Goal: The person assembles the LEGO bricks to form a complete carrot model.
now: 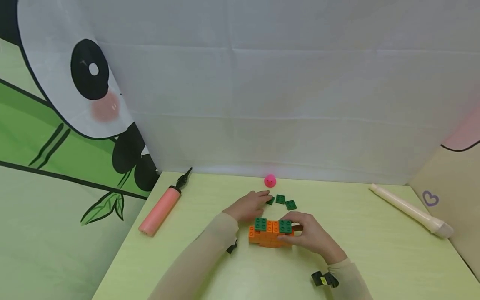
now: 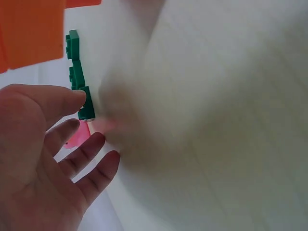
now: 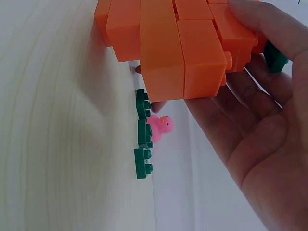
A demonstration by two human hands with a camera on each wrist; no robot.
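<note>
My right hand point(image 1: 313, 235) grips the right end of a block build made of orange bricks point(image 1: 268, 238), with fingers behind it and the thumb in front. Two green bricks point(image 1: 260, 224) sit on top of the build, one left and one right. In the right wrist view the orange bricks point(image 3: 161, 57) hang in the fingers, above the table surface. My left hand point(image 1: 247, 207) reaches past the build to the leftmost loose green brick point(image 2: 88, 107). Its thumb tip overlaps that brick in the left wrist view, while the other fingers are spread and loosely bent.
Two more loose green bricks point(image 1: 291, 205) lie to the right of the left hand. A pink toy duck point(image 1: 270, 180) stands behind them by the white backdrop point(image 1: 232, 137). A pink hand pump point(image 1: 161, 211) lies at left, a cream tube point(image 1: 410, 210) at right.
</note>
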